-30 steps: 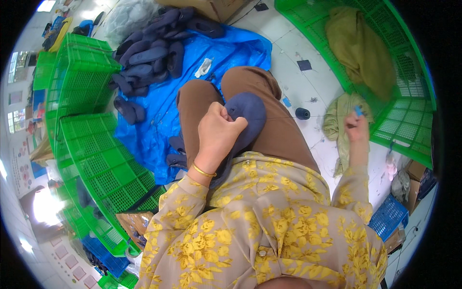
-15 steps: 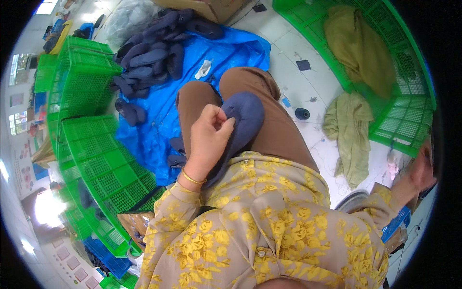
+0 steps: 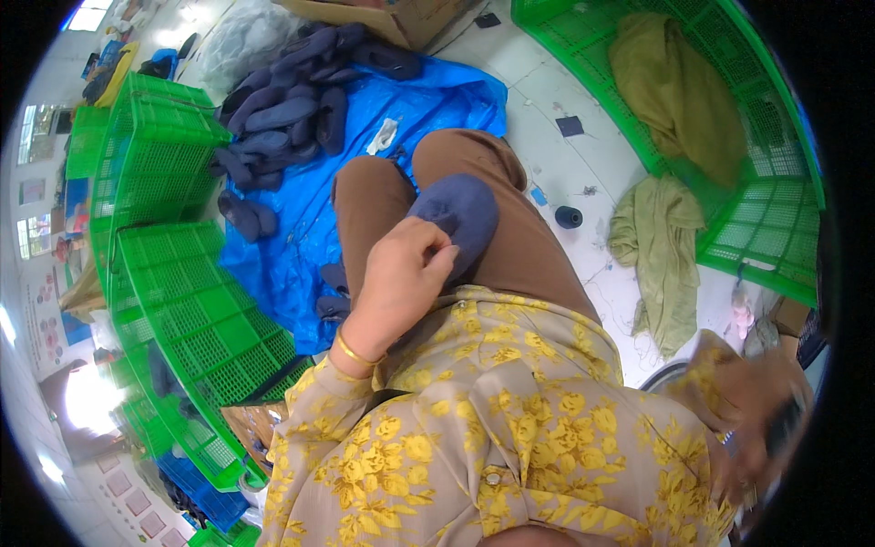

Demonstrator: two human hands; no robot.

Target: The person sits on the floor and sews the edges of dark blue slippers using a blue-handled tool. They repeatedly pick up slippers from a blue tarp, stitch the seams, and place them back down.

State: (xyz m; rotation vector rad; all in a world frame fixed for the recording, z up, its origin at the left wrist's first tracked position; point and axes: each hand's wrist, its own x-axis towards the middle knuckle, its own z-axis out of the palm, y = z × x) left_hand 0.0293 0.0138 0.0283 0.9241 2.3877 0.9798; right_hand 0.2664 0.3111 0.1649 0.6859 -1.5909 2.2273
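Observation:
A dark blue cloth slipper (image 3: 469,211) rests on my brown-trousered lap, its rounded toe pointing away from me. My left hand (image 3: 406,278) is closed on it near the opening, thumb and fingers pinched together; a gold bangle circles the wrist. The hand hides the slipper's heel end. Far out at the right rim, my right hand (image 3: 770,401) is smeared by motion, and its fingers cannot be made out. Something dark shows beside that hand, too blurred to name.
A pile of dark blue slippers (image 3: 287,114) lies on a blue plastic sheet (image 3: 437,100). Green crates (image 3: 196,301) line the left. At the right, olive cloth (image 3: 674,91) hangs over a green crate (image 3: 770,232), with a pale green cloth (image 3: 661,264) below. A dark thread spool (image 3: 568,217) stands on the floor.
My right hand has swung down and closer to my body at the right rim. The left hand has turned slightly over the slipper and still grips it on my lap.

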